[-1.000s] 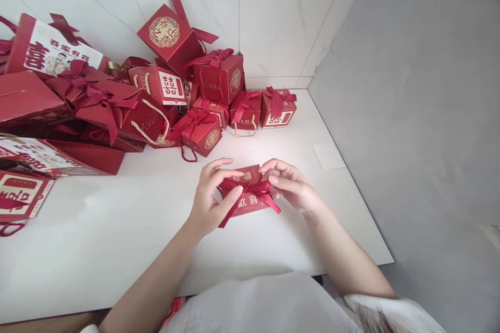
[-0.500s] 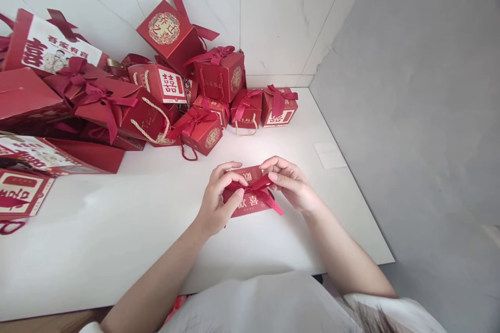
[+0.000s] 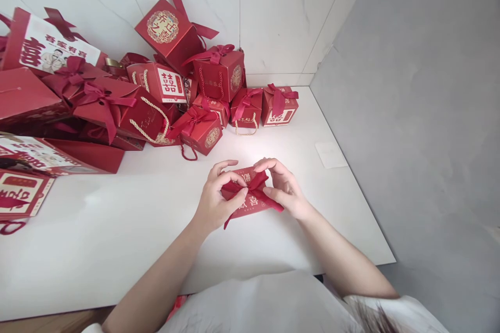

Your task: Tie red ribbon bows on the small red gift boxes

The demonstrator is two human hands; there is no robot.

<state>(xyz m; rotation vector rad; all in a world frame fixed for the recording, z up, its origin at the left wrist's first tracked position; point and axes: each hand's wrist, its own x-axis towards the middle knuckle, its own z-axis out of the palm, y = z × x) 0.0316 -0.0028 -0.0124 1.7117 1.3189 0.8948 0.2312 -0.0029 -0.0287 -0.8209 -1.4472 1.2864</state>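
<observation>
A small red gift box (image 3: 246,211) with pale lettering lies on the white table in front of me. Across its top is a dark red ribbon (image 3: 258,183) tied in a bow, with tails hanging over the near side. My left hand (image 3: 213,199) pinches the ribbon beside the knot between thumb and index finger, covering the left loop in part. At the right side of the bow, my right hand (image 3: 289,193) has its thumb and index finger spread around the right loop. The thumb lies against the ribbon; the index fingertip is above the box's far edge.
A heap of red gift boxes (image 3: 117,109) with ribbons and cord handles fills the table's left and back. Two boxes stand at its right end, one of them the rightmost box (image 3: 280,109). A white square (image 3: 330,155) lies near the right edge. Tiled wall (image 3: 277,21) rises behind.
My right thumb and index finger have parted from their hold on the ribbon's right loop. The right loop now stands up more, and a ribbon tail shows at the box's near left corner.
</observation>
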